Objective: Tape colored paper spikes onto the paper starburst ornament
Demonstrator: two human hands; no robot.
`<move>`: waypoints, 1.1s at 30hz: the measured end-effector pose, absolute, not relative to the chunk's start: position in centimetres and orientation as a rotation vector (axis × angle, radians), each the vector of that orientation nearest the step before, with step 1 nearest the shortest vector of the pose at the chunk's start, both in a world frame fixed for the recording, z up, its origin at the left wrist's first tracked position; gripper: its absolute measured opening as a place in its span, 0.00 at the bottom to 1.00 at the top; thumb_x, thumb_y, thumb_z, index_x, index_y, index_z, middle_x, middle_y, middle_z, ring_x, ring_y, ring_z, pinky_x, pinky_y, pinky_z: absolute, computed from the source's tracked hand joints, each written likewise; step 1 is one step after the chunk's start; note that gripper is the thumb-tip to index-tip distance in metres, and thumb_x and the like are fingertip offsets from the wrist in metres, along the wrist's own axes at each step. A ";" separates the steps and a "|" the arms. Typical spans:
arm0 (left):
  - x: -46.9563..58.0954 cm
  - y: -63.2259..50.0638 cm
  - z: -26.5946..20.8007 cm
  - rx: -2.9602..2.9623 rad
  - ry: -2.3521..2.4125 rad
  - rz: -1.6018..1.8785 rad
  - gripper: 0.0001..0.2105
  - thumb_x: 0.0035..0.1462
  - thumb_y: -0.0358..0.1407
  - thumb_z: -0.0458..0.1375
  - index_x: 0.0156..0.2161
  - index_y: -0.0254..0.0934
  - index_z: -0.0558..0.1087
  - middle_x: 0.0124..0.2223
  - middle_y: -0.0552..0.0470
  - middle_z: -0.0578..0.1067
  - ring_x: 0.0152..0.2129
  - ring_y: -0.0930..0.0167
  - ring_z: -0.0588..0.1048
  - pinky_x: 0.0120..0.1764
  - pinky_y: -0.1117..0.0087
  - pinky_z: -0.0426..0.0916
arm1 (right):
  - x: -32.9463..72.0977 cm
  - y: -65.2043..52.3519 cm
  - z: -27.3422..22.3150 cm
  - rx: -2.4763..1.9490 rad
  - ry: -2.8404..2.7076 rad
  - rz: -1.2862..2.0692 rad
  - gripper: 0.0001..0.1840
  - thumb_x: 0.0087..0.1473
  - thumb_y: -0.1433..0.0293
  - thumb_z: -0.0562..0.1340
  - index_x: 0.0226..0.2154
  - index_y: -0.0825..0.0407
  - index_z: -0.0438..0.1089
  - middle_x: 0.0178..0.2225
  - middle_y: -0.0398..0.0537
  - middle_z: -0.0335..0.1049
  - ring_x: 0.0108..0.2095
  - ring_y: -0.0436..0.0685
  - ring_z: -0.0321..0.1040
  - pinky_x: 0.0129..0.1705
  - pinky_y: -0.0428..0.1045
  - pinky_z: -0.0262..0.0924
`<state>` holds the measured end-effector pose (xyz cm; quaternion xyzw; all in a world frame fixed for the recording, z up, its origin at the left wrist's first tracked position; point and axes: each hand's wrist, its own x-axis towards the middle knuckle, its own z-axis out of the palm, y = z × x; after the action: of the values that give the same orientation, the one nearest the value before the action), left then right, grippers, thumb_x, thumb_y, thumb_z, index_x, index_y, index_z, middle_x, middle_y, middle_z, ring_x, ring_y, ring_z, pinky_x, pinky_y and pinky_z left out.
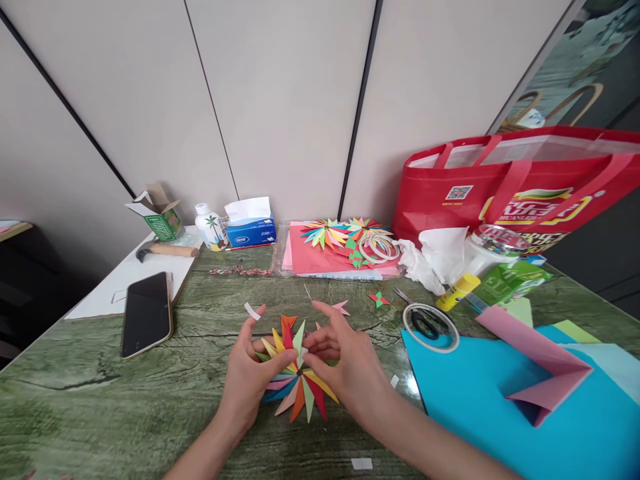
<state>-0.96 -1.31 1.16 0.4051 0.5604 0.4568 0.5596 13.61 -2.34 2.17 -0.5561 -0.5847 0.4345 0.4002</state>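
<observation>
A many-pointed folded paper star (307,399) in red, yellow, green, blue and orange sits just above or on the table, between both hands. My left hand (253,363) grips its left side, thumb on top and fingers partly hidden beneath. A small white strip (252,311) clings to my left index fingertip. My right hand (345,353) pinches at the star's upper points, where a bit of white shows by the thumb; its index finger is raised. Just beyond it are a pink folded piece (341,307) and a small red-and-green paper star (379,300).
At right lie a tape roll (451,345) with scissors (425,325), a glue stick (457,293), and blue paper (480,400). A red bag (445,180) stands behind them. At left are a phone (147,315) and hammer (170,249). More paper stars (325,235) rest at the back.
</observation>
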 end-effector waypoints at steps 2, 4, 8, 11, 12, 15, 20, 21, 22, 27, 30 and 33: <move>-0.9 -1.3 1.2 0.937 1.314 1.094 0.41 0.36 0.33 0.67 0.56 0.40 0.54 0.20 0.60 0.74 0.17 0.72 0.73 0.16 0.78 0.66 | 13.6 -2.4 2.3 -1.413 -1.482 1.076 0.33 0.42 0.79 0.59 0.52 0.53 0.53 0.28 0.44 0.73 0.29 0.53 0.71 0.34 0.49 0.68; -0.9 -1.3 1.1 0.913 1.314 1.101 0.41 0.35 0.34 0.67 0.56 0.40 0.55 0.21 0.60 0.75 0.17 0.72 0.73 0.16 0.78 0.66 | 13.7 -2.5 2.3 -1.413 -1.495 1.030 0.32 0.42 0.79 0.59 0.52 0.53 0.54 0.29 0.45 0.75 0.30 0.54 0.72 0.36 0.50 0.68; -0.9 -1.3 1.2 0.897 1.335 1.094 0.42 0.34 0.34 0.68 0.56 0.42 0.55 0.21 0.59 0.75 0.17 0.70 0.74 0.14 0.77 0.67 | 13.7 -2.5 2.4 -1.435 -1.510 0.972 0.29 0.43 0.77 0.60 0.50 0.52 0.57 0.28 0.44 0.76 0.31 0.56 0.73 0.36 0.51 0.67; -0.9 -1.4 1.2 0.912 1.360 1.072 0.42 0.34 0.35 0.68 0.56 0.43 0.55 0.21 0.60 0.75 0.17 0.69 0.74 0.15 0.75 0.68 | 13.8 -2.5 2.4 -1.463 -1.518 0.973 0.29 0.42 0.78 0.60 0.49 0.52 0.58 0.26 0.43 0.76 0.30 0.56 0.73 0.35 0.50 0.66; -0.9 -1.4 1.2 0.918 1.364 1.067 0.42 0.34 0.35 0.68 0.56 0.43 0.55 0.22 0.60 0.76 0.17 0.69 0.74 0.15 0.74 0.69 | 13.8 -2.4 2.4 -1.471 -1.523 0.976 0.28 0.42 0.78 0.60 0.49 0.52 0.59 0.26 0.42 0.76 0.29 0.55 0.73 0.35 0.49 0.66; -0.9 -1.4 1.2 0.937 1.371 1.056 0.42 0.34 0.36 0.68 0.56 0.44 0.54 0.22 0.59 0.76 0.18 0.69 0.75 0.16 0.72 0.70 | 13.9 -2.3 2.4 -1.482 -1.525 1.014 0.26 0.42 0.78 0.59 0.47 0.52 0.59 0.25 0.42 0.76 0.28 0.55 0.72 0.34 0.49 0.65; -0.9 -1.5 1.4 0.960 1.389 1.041 0.42 0.35 0.36 0.67 0.56 0.44 0.54 0.22 0.60 0.76 0.19 0.68 0.75 0.17 0.71 0.71 | 14.0 -2.0 2.4 -1.480 -1.415 1.157 0.25 0.40 0.76 0.61 0.45 0.53 0.59 0.24 0.43 0.75 0.27 0.55 0.71 0.32 0.49 0.65; -0.9 -1.6 1.4 0.956 1.391 1.038 0.42 0.34 0.36 0.67 0.56 0.44 0.54 0.22 0.59 0.76 0.19 0.68 0.75 0.17 0.71 0.71 | 14.1 -1.9 2.4 -1.472 -1.390 1.189 0.25 0.40 0.75 0.61 0.45 0.53 0.59 0.24 0.43 0.75 0.26 0.55 0.71 0.32 0.49 0.65; -0.8 -1.6 1.5 0.949 1.392 1.040 0.42 0.34 0.36 0.68 0.57 0.44 0.54 0.22 0.59 0.76 0.18 0.68 0.75 0.17 0.71 0.71 | 14.1 -1.8 2.3 -1.460 -1.365 1.222 0.25 0.40 0.75 0.61 0.44 0.53 0.59 0.23 0.43 0.74 0.26 0.55 0.71 0.31 0.49 0.65; -0.8 -1.3 1.2 0.870 1.323 1.106 0.43 0.34 0.34 0.68 0.57 0.39 0.55 0.20 0.60 0.75 0.16 0.72 0.73 0.17 0.78 0.66 | 14.2 -1.4 2.0 -1.383 -1.264 1.344 0.25 0.39 0.74 0.62 0.43 0.54 0.59 0.25 0.43 0.74 0.27 0.55 0.72 0.33 0.50 0.66; -0.9 -0.9 0.7 0.735 1.194 1.114 0.43 0.33 0.32 0.69 0.56 0.36 0.55 0.21 0.59 0.76 0.16 0.74 0.73 0.21 0.77 0.67 | 14.3 -1.3 2.2 -1.313 -1.199 1.432 0.23 0.40 0.74 0.61 0.43 0.53 0.59 0.23 0.41 0.73 0.26 0.54 0.72 0.33 0.50 0.66; -1.2 -0.6 0.2 0.617 1.099 1.079 0.42 0.32 0.31 0.69 0.56 0.36 0.57 0.21 0.59 0.75 0.17 0.73 0.74 0.26 0.75 0.68 | 14.5 -1.3 2.5 -1.287 -1.191 1.460 0.22 0.40 0.74 0.61 0.42 0.53 0.59 0.22 0.39 0.72 0.25 0.53 0.72 0.31 0.49 0.67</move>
<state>-1.16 -0.61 0.25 0.2741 0.4888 0.4796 0.6752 14.46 -1.27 2.46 -0.5127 -0.4744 0.5817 0.4167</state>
